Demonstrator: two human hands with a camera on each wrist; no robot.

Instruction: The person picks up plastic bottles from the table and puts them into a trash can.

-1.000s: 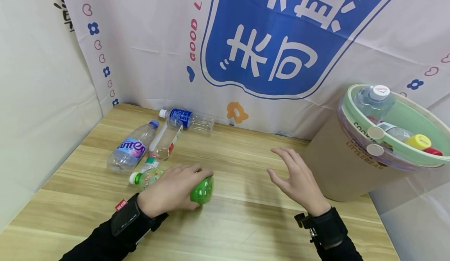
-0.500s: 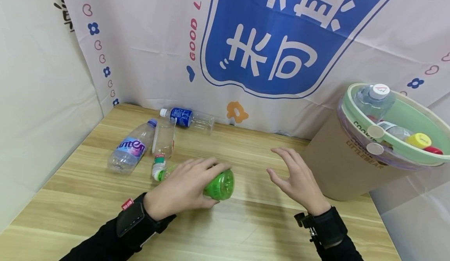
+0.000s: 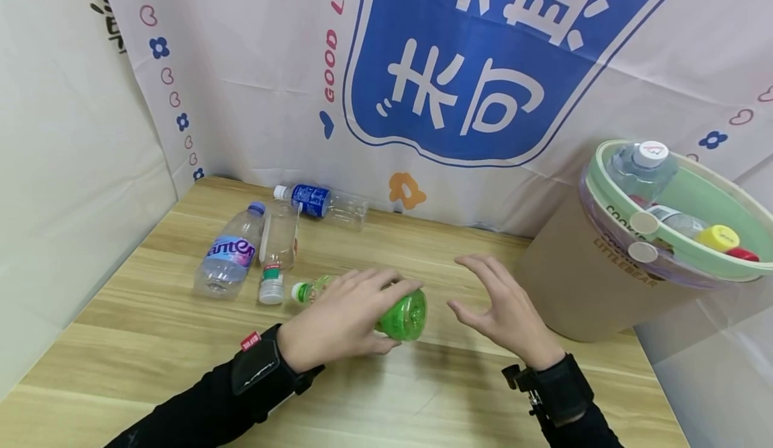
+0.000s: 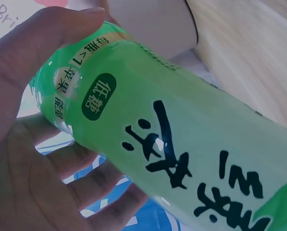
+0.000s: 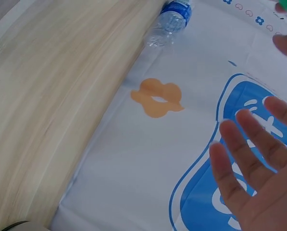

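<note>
My left hand grips a green plastic bottle around its body, thumb on one side and fingers on the other. The bottle lies sideways, its white cap pointing left and its base pointing right. Black lettering on its pale green label fills the left wrist view. To the right, my right hand is held with fingers spread and nothing in it, apart from the bottle's base. Its straight fingers show in the right wrist view before the printed cloth.
On the wooden table at left lie a purple-labelled bottle, a clear bottle and a blue-labelled bottle. A beige bin with a green rim stands right, holding several bottles. A printed cloth hangs behind.
My left hand has moved right with the green bottle, towards the right hand. The clear bottle has turned straighter, and the purple-labelled bottle has shifted slightly. My right hand has barely moved.
</note>
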